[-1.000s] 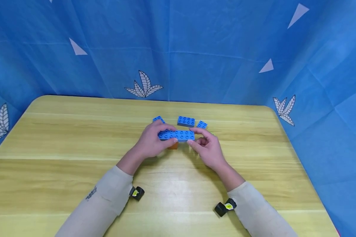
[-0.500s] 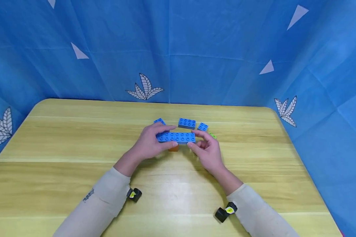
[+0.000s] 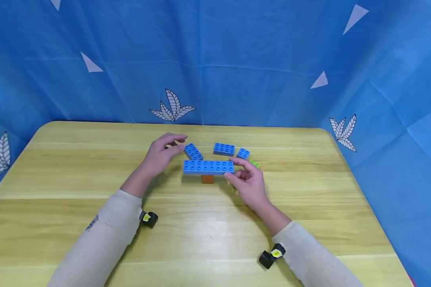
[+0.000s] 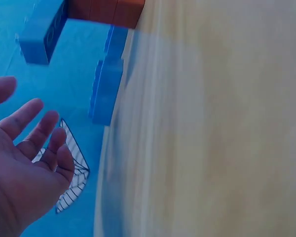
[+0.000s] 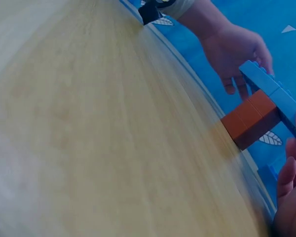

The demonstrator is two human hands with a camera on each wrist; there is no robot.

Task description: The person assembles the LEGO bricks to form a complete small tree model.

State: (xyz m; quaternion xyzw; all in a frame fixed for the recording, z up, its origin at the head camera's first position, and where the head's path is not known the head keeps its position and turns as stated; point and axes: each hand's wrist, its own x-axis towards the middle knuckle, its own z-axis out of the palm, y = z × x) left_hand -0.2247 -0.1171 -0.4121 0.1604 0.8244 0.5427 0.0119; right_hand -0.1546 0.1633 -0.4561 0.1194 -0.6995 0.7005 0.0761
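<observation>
Near side: both sleeved forearms slant in over the bench (image 3: pixel 208 231), the right one forward and leftward, the left one forward and rightward. The right hand (image 3: pixel 249 185) is unchanged from the previous half second: thumb and forefinger pinch the right end of the blue bar (image 3: pixel 195 168), other fingers curled below. Under the bar, near its middle, the orange stack (image 5: pixel 249 121) stands on the bench; the bar, two bricks end to end, lies level across its top, both ends overhanging. Main change: the left hand (image 3: pixel 159 155) no longer grips the bar's left half and is now up and to the left, leaving that half uncovered. Reading: with only the right hand steadying it, the bar probably sits firmly enough on the stack, though whether the studs are fully pressed home cannot be told. Left hand holds nothing, fingers apart and loosely bent, thumb tip just beside the slanted blue brick (image 3: pixel 193 152); the left wrist view shows no contact. Farther back, rightward: long blue brick (image 3: pixel 224 149), small blue brick (image 3: pixel 243 153), and green brick (image 3: pixel 254 164), partly hidden behind the right hand.
</observation>
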